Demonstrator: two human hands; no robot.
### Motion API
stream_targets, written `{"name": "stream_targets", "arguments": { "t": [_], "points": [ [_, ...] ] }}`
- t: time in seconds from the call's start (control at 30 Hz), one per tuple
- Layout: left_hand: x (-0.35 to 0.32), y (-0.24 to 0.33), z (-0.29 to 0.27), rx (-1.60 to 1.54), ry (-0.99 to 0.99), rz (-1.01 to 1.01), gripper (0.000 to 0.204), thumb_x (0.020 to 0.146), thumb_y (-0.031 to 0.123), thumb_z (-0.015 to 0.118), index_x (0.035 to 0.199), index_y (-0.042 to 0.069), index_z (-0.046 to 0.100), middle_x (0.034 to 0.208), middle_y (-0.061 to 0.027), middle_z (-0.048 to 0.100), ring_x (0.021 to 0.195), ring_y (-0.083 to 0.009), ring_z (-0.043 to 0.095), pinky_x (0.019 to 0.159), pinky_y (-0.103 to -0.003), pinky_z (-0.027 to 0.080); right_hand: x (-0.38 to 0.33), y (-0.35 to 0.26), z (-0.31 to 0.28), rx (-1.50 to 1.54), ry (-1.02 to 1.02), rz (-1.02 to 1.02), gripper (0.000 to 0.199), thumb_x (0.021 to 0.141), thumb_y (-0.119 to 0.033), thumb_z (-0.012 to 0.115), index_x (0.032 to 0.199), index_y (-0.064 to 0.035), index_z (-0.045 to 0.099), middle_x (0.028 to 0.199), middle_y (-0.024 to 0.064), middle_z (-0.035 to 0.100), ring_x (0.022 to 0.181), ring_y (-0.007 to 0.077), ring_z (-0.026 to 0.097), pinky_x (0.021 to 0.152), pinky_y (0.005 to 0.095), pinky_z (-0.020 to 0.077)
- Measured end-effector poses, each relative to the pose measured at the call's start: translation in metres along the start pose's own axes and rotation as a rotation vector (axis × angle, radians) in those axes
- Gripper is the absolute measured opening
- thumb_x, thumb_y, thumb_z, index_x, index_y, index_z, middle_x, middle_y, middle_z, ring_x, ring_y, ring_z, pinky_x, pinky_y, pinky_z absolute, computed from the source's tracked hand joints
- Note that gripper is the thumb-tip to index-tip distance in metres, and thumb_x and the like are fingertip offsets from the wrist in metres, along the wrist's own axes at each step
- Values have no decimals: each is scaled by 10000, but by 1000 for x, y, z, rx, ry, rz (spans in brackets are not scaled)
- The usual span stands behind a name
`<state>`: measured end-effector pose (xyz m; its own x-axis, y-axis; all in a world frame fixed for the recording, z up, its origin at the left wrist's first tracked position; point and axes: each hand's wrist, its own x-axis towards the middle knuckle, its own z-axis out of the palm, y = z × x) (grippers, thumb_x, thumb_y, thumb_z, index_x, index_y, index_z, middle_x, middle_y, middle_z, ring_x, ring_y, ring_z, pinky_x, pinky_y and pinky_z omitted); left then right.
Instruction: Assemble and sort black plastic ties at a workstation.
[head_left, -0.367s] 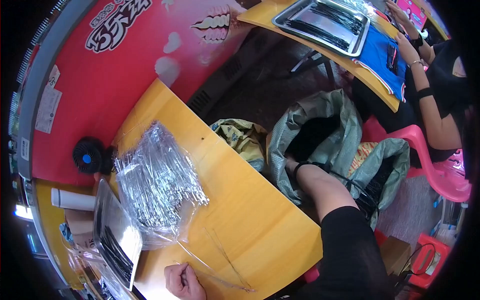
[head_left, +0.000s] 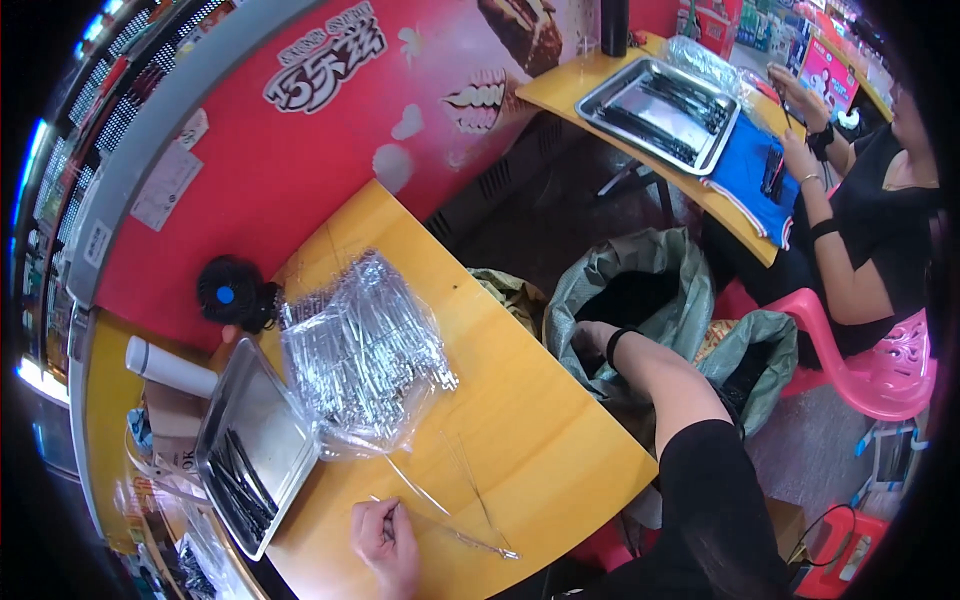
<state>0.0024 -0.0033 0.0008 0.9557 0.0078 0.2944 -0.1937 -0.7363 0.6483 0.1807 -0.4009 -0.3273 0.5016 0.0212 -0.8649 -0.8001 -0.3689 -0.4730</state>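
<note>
My left hand (head_left: 385,545) rests on the near part of the yellow table (head_left: 510,400), its fingers curled closed. Whatever it may hold is hidden, though a thin silvery end shows beside the fingers. A few thin wire-like strands (head_left: 470,540) lie on the tabletop next to it. My right hand (head_left: 597,340) reaches over the table's right edge into the mouth of a grey-green woven sack (head_left: 690,270) with a dark inside; its fingers are out of sight. A clear plastic bag (head_left: 365,345) full of thin silvery strips lies on the table, beyond my left hand.
Left of the bag, a metal tray (head_left: 285,430) holds black strips. A small black fan (head_left: 232,292) and a white cylinder (head_left: 170,367) stand near the red wall. Another sack (head_left: 770,350) sits by the pink chair (head_left: 815,320). Across, a person works beside another metal tray (head_left: 650,115).
The whole view has shifted and tilted, showing more of the far side. Slightly more of my right hand shows at the sack's mouth. My left hand stays closed on the table.
</note>
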Motion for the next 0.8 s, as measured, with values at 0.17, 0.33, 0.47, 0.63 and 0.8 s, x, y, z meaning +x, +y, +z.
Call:
{"name": "stream_targets", "arguments": {
  "t": [0.17, 0.33, 0.47, 0.63, 0.8],
  "points": [
    [1, 0, 0, -60, 24, 89, 80, 774, -70, 624, 822, -6, 629, 696, -47, 481, 519, -103, 408, 461, -234, 317, -115, -47, -24, -187, 6, 92, 128, 789, -78, 524, 881, -66, 611, 782, 75, 570, 718, 203, 570, 571, 351, 448],
    [-1, 4, -4, -71, 52, 79, 54, 784, -43, 625, 815, 1, 625, 693, -75, 502, 521, -161, 467, 484, -267, 374, -192, -67, -47, -83, 120, 86, 95, 770, 16, 574, 859, -1, 547, 715, 98, 533, 553, 211, 533, 457, 320, 422],
    [-3, 0, -5, -96, 91, 155, 16, 798, 6, 625, 813, 13, 626, 727, -112, 549, 573, -235, 551, 519, -316, 432, -251, -58, -62, -26, 163, 7, 393, 776, 8, 607, 1150, -88, 536, 708, 60, 510, 484, 131, 482, 409, 300, 412],
    [-7, -9, -10, -88, 108, 170, 24, 797, 40, 622, 814, 24, 629, 748, -122, 567, 622, -272, 585, 561, -349, 463, -367, -52, -36, -73, 160, -151, 492, 788, -12, 583, 1260, -99, 477, 711, 56, 515, 460, 114, 469, 387, 280, 382],
    [-8, -23, -5, -117, 142, 232, 47, 783, 51, 617, 817, 29, 641, 761, -130, 581, 641, -296, 585, 588, -367, 477, -453, -38, -3, 50, 233, -444, 578, 796, -5, 575, 1341, -86, 402, 712, 58, 519, 441, 119, 437, 397, 272, 360]
  ]
}}
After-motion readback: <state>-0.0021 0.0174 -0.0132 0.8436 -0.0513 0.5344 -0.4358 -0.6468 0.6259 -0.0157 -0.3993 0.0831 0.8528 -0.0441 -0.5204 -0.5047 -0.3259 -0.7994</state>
